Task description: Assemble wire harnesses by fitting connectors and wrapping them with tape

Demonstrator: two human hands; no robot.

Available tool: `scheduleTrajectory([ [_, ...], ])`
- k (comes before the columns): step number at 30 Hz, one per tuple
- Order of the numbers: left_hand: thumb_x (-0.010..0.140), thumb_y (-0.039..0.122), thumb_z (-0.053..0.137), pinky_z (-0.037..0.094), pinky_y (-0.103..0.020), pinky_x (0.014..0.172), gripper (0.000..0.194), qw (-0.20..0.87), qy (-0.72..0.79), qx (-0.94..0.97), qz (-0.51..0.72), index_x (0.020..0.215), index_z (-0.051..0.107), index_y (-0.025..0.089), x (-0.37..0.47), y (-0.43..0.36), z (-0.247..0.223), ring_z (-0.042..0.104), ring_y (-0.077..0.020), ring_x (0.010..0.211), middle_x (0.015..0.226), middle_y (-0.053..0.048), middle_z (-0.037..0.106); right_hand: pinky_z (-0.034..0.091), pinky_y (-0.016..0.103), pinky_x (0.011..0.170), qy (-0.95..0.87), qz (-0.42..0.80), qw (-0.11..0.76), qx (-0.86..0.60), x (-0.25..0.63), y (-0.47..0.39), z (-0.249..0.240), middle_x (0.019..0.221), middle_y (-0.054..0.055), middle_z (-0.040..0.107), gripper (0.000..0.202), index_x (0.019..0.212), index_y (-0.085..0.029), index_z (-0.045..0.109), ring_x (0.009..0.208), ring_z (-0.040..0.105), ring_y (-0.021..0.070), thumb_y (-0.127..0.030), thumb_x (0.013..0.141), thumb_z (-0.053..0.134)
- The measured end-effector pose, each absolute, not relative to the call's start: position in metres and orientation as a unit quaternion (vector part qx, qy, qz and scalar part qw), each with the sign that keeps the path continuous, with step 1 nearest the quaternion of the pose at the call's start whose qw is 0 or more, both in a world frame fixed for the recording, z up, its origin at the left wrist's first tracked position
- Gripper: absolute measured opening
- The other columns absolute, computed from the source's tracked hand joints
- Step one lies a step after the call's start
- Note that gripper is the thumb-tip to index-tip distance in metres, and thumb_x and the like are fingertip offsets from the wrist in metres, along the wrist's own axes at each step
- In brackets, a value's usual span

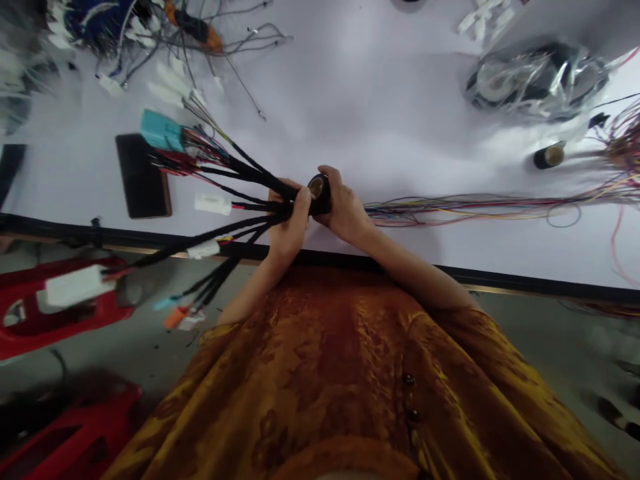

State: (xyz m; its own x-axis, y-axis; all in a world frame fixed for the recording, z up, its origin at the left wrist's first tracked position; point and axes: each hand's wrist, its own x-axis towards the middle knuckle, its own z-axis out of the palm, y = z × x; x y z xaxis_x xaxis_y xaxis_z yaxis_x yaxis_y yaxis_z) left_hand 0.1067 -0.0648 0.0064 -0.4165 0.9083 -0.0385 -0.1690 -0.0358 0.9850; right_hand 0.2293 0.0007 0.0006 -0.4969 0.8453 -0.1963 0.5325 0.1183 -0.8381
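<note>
My left hand [290, 223] is closed around a wire harness [250, 172] where its black-wrapped branches come together. The branches fan out to the left and end in connectors, among them a turquoise connector [161, 130], a white connector [75, 288] and an orange connector [176, 317]. My right hand [346, 205] grips a roll of black tape [320, 190], held against the harness right beside my left thumb. Loose, unwrapped wires [465, 208] run from under my right hand along the table to the right. My palms hide the wrapped spot itself.
A phone [143, 175] lies left of the harness. Cables and an orange-black tool [195, 28] lie at the back left. Another tape roll [549, 155] and a clear plastic bag [540, 80] are on the right. Red chairs [60, 307] stand below the table's dark front edge [220, 241].
</note>
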Motion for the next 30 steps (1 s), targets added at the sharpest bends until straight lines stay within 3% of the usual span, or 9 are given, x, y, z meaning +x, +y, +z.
scheduleTrajectory([
  [3,0.091,0.044,0.072,0.026,-0.022,0.038,0.024,0.453,0.519,0.314,0.654,0.091,0.06,0.023,0.107,-0.059,0.006,0.036,-0.0013,0.043,0.077,0.004,0.059,0.056,0.04,0.091,-0.613,0.658,0.186,-0.395,0.242,0.017,0.003,0.108,0.006,0.068,0.081,0.138,-0.018,0.044,0.097,0.067,0.0231,-0.019,0.064,0.078],
  [5,0.087,0.044,0.077,0.026,-0.02,0.037,0.026,0.491,0.504,0.295,0.647,0.089,0.062,0.022,0.106,-0.055,0.005,0.037,-0.0011,0.044,0.078,0.003,0.059,0.059,0.036,0.086,-0.489,0.77,0.205,-0.354,0.249,0.024,0.001,0.102,0.003,0.068,0.071,0.13,-0.02,0.05,0.09,0.067,0.0184,-0.027,0.065,0.08],
  [10,0.064,0.037,0.095,0.026,-0.017,0.036,0.042,0.557,0.479,0.275,0.62,0.09,0.065,0.022,0.105,-0.044,-0.008,0.04,-0.0005,0.046,0.076,0.005,0.058,0.058,0.029,0.08,-0.347,0.825,0.27,-0.354,0.252,0.025,-0.014,0.089,-0.002,0.066,0.05,0.108,-0.02,0.06,0.08,0.065,0.0123,-0.031,0.066,0.085],
  [16,0.076,0.046,0.086,0.025,-0.019,0.034,0.039,0.505,0.539,0.334,0.586,0.089,0.058,0.021,0.1,-0.032,-0.026,0.038,-0.0026,0.038,0.058,0.008,0.046,0.055,0.028,0.077,-0.468,0.734,0.333,-0.361,0.271,0.021,-0.003,0.089,-0.003,0.064,0.042,0.107,-0.023,0.058,0.078,0.061,0.0119,-0.038,0.075,0.082],
  [21,0.079,0.048,0.083,0.033,-0.02,0.038,0.042,0.467,0.55,0.372,0.584,0.087,0.052,0.022,0.101,-0.025,-0.022,0.042,-0.004,0.042,0.061,0.008,0.049,0.051,0.043,0.097,-0.717,0.497,0.293,-0.391,0.278,-0.007,0.012,0.111,0.007,0.067,0.051,0.122,-0.022,0.058,0.106,0.061,0.0242,-0.033,0.077,0.079],
  [24,0.082,0.045,0.081,0.037,-0.021,0.043,0.036,0.447,0.563,0.357,0.596,0.089,0.053,0.023,0.104,-0.024,-0.02,0.044,-0.0057,0.045,0.06,0.007,0.046,0.043,0.052,0.109,-0.815,0.367,0.22,-0.391,0.274,-0.028,0.008,0.131,0.014,0.061,0.052,0.132,-0.022,0.057,0.125,0.054,0.0317,-0.029,0.084,0.073],
  [27,0.085,0.042,0.079,0.04,-0.022,0.046,0.031,0.43,0.583,0.345,0.597,0.091,0.054,0.025,0.106,-0.029,-0.015,0.05,-0.0085,0.049,0.06,0.007,0.046,0.041,0.055,0.111,-0.853,0.331,0.167,-0.367,0.273,-0.034,0.006,0.136,0.014,0.059,0.042,0.135,-0.025,0.058,0.129,0.052,0.0321,-0.03,0.094,0.062],
  [30,0.084,0.041,0.08,0.043,-0.023,0.049,0.032,0.421,0.588,0.35,0.595,0.095,0.054,0.026,0.109,-0.038,-0.003,0.054,-0.0103,0.053,0.063,0.006,0.05,0.043,0.054,0.11,-0.841,0.317,0.184,-0.397,0.267,-0.025,0.009,0.131,0.013,0.059,0.033,0.129,-0.024,0.062,0.125,0.053,0.0314,-0.028,0.096,0.059],
])
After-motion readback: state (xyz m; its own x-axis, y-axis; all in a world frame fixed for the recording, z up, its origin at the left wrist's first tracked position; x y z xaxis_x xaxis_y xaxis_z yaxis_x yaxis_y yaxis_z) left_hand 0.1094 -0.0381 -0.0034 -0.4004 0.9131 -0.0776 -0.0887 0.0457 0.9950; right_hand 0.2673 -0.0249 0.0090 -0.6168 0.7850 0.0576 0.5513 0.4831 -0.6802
